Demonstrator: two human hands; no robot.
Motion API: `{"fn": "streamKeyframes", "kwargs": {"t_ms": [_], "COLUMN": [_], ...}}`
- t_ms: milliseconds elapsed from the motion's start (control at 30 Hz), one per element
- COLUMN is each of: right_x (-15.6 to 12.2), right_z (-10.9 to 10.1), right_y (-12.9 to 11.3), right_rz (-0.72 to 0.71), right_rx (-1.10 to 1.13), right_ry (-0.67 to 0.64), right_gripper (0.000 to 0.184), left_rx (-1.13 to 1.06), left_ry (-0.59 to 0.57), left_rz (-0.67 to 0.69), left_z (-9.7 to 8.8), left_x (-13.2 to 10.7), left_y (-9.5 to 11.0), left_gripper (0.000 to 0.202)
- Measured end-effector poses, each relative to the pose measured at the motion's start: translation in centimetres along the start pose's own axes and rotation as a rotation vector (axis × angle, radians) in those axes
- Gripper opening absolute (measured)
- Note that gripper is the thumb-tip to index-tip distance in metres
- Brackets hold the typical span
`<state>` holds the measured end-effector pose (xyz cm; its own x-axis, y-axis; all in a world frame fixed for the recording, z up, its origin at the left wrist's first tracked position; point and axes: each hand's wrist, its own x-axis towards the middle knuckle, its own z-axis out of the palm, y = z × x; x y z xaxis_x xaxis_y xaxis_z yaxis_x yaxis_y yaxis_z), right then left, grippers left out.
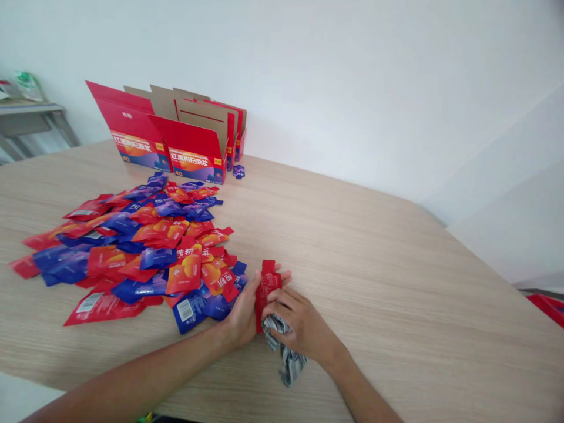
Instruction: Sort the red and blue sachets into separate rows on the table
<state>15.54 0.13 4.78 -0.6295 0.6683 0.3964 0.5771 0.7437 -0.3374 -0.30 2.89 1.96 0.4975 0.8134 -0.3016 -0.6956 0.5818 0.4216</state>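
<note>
A red sachet point(267, 285) lies upright along the palm of my left hand point(245, 308), its narrow spout end pointing away from me. The thumb rests at its left edge, and the other fingers are partly hidden behind it. My right hand point(299, 323) clutches a crumpled grey striped cloth point(293, 365) and presses it against the sachet's lower right side. One end of the cloth hangs below the fingers. Just left of my left hand spreads a heap of red sachets point(187, 267) and blue sachets point(190, 311), overlapping each other.
Open red cardboard boxes point(196, 150) stand at the back left near the white wall. Beside them lies a small blue sachet point(238, 171). The wooden table point(374, 264) stretches to the right. A side table point(30, 108) shows at far left, a red object point(549, 308) at far right.
</note>
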Motion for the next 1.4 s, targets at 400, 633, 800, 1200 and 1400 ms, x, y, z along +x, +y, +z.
{"fn": "streamKeyframes", "kwargs": {"t_ms": [400,633,800,1200,1400], "right_x": [-0.1,-0.1,-0.3,-0.2,-0.2], "right_z": [-0.6,-0.3,0.4,-0.8,-0.8], "right_y": [0.7,0.5,-0.2,1.1,0.8], "right_rz": [0.205,0.098,-0.029,0.208,0.107], "right_rx": [-0.075,-0.039,-0.056,-0.07,-0.055], "right_ry": [0.411,0.241,0.072,0.423,0.315], "right_gripper": [0.019,0.02,0.017,0.017,0.022], "left_rx": [0.268,0.2,0.153,0.193,0.181], "left_ry": [-0.129,-0.072,-0.062,-0.138,-0.11], "left_rz": [0.055,0.054,0.01,0.126,0.089], "left_z": [0.9,0.5,0.6,1.4,0.9], "left_x": [-1.2,-1.0,-0.6,-1.5,-1.5], "left_y": [-2.6,-1.8,-0.1,-2.9,-2.3], "left_gripper": [0.056,0.052,0.059,0.047,0.05]}}
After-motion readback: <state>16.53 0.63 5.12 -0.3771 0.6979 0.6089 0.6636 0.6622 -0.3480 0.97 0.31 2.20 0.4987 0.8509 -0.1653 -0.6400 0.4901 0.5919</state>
